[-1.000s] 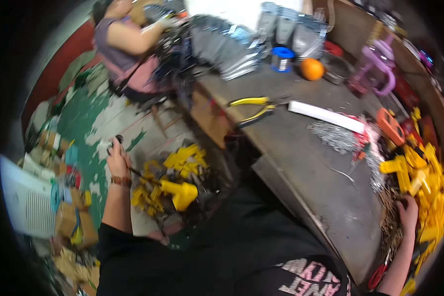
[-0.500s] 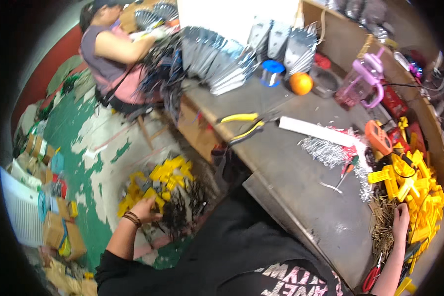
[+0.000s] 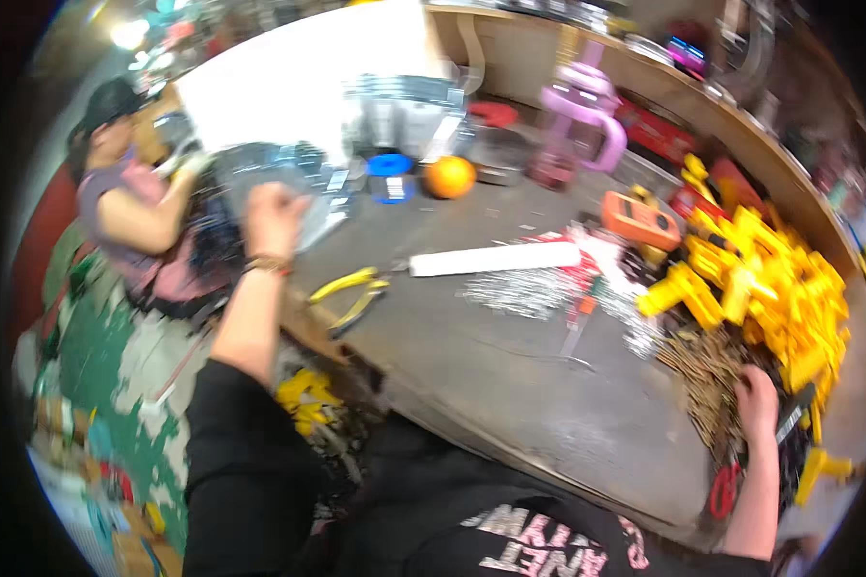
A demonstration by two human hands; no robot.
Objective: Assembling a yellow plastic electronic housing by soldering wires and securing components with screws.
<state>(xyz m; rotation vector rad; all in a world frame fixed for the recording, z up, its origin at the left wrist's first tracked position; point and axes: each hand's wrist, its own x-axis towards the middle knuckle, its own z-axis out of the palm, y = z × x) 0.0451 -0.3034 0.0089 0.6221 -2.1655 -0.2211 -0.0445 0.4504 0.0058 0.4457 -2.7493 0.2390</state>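
My left hand (image 3: 272, 223) is over the far left of the workbench, in front of a stack of clear grey plastic pieces (image 3: 260, 165). It is blurred; its fingers look bent, but whether they grip anything does not show. At the right, my right hand (image 3: 758, 402) rests against a heap of thin brown metal pins or screws (image 3: 700, 380), fingertips drawn together at its edge. Anything between those fingertips is too small to make out. Beyond the heap lies a large pile of yellow plastic parts (image 3: 775, 288).
Yellow-handled pliers (image 3: 351, 293), a white roll (image 3: 496, 258), an orange meter (image 3: 640, 219) and silver wire bits (image 3: 520, 293) lie on the bench. A blue spool (image 3: 391, 180), an orange (image 3: 449, 177) and a pink cup (image 3: 579, 120) stand behind. A co-worker (image 3: 130, 197) sits at the left.
My left hand has risen from the yellow parts below the bench to the plastic stack. My right hand stays by the pin heap. The view has turned left.
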